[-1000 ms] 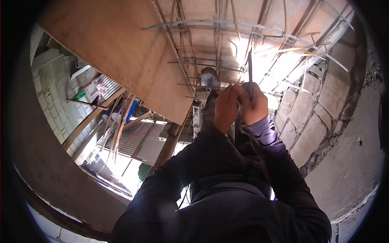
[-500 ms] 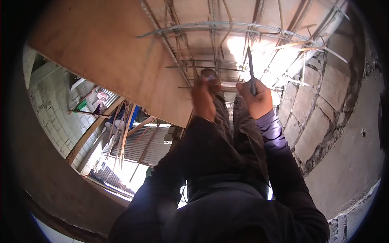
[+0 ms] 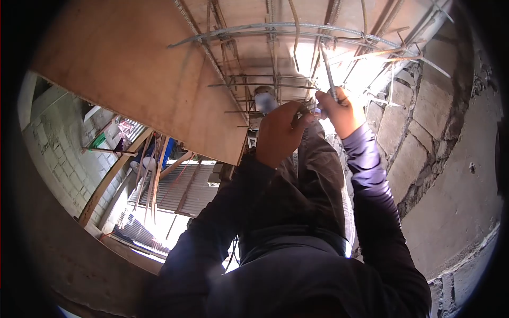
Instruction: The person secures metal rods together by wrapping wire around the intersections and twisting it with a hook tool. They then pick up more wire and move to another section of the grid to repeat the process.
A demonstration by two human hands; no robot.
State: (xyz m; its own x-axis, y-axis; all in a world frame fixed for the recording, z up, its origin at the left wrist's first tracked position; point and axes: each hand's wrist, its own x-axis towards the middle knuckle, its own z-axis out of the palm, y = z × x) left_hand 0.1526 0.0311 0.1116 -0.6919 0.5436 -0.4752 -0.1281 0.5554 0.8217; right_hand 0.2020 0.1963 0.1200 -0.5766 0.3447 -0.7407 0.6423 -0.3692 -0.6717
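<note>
My right hand (image 3: pixel 342 112) is closed around a dark metal rod (image 3: pixel 327 69) that points up and away from me. Close by on its left, my left hand (image 3: pixel 283 130) has its thumb and fingers pinched together near the right hand's fingers. What the left fingers hold, if anything, is too small to make out. Beyond both hands, steel bars (image 3: pixel 275 25) run crosswise and lengthwise over brown boards. A pale round object (image 3: pixel 264 100) sits just past my left hand, by the bars.
A large brown panel (image 3: pixel 143 90) fills the upper left. On the right stands a stone block wall (image 3: pixel 429 106) with smooth plaster (image 3: pixel 461 196) nearer me. Wooden poles (image 3: pixel 155 175) and corrugated sheeting (image 3: pixel 185 185) show at the lower left, with bright light behind.
My left hand has moved right, closer to my right hand, and its fingers have come together. The right hand still grips the rod. The pale round object now shows more clearly, and my legs have shifted.
</note>
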